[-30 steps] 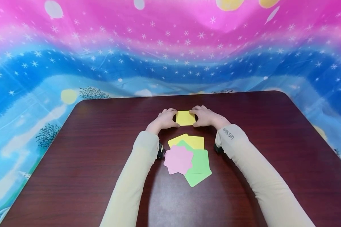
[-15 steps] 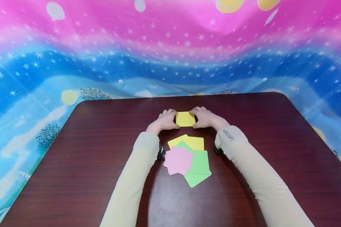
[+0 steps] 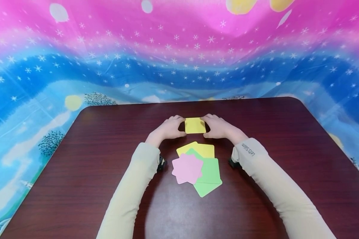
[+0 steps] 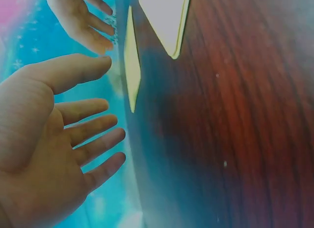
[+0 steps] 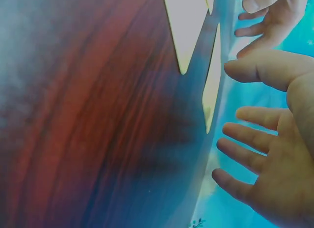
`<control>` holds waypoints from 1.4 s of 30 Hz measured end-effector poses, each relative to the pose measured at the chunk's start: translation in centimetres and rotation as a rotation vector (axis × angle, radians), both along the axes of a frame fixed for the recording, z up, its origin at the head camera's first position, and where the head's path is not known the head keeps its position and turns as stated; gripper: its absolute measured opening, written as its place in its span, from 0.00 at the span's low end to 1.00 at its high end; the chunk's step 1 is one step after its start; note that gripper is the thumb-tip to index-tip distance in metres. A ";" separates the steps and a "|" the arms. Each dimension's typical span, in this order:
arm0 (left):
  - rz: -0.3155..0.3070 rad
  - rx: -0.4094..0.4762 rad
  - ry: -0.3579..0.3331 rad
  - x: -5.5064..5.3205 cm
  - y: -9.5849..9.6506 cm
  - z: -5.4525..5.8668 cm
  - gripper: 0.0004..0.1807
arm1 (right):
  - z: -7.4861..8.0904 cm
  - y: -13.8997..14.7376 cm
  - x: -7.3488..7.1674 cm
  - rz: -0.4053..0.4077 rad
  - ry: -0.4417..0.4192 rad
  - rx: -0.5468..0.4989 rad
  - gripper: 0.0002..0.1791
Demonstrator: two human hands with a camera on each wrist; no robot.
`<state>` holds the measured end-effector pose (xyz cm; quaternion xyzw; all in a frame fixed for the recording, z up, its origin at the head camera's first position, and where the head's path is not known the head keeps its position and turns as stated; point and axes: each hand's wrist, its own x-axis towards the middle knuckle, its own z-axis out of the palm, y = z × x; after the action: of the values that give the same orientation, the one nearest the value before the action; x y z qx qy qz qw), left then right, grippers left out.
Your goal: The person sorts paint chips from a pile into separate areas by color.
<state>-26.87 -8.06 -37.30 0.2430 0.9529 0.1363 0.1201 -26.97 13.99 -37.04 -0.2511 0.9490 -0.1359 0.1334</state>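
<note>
A square yellow paper card lies flat on the dark red-brown table, toward its far edge. My left hand is at the card's left side, its thumb and fingers spread. On the opposite side is my right hand, spread in the same way. In the left wrist view the left fingers are straight and a small gap parts them from the yellow card. The right wrist view likewise has the right fingers extended, clear of that card. Neither hand holds anything.
Nearer to me, overlapping paper cards lie in a fanned group: pink cards on top, green cards to the right and yellow cards behind. A patterned pink and blue cloth hangs past the table's far edge.
Both hands have let go of the far yellow card and drawn slightly apart, the forearms moving outward. The card stays in place, as does the fanned group.
</note>
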 end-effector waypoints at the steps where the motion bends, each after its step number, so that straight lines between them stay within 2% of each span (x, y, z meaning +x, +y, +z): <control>1: -0.011 0.002 0.008 0.2 -0.1 0.1 0.36 | 0.1 0.0 0.2 0.001 0.010 -0.001 0.39; 9: -0.091 -0.053 0.066 2.0 -0.4 0.7 0.34 | 0.7 -0.4 2.4 0.028 0.085 0.009 0.35; 15: -0.137 -0.044 0.083 3.6 -0.6 1.0 0.32 | 1.1 -0.7 4.3 0.037 0.120 0.013 0.33; 23: -0.198 -0.070 0.132 5.6 -0.6 1.1 0.31 | 1.1 -0.6 6.3 0.078 0.119 0.007 0.31; 32: -0.230 -0.067 0.148 7.2 -1.5 0.7 0.30 | 1.1 -1.2 8.3 0.159 0.189 -0.002 0.29; 37: -0.244 -0.058 0.137 8.0 -1.9 0.3 0.30 | 1.0 -1.5 9.4 0.169 0.193 -0.002 0.29; 42: -0.298 -0.048 0.121 9.0 -2.0 0.4 0.29 | 0.9 -1.8 10.5 0.177 0.188 0.019 0.29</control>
<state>-17.90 -10.11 -36.90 0.3866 0.9147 0.0794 0.0870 -16.48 12.18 -36.11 -0.3443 0.9327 -0.0903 0.0578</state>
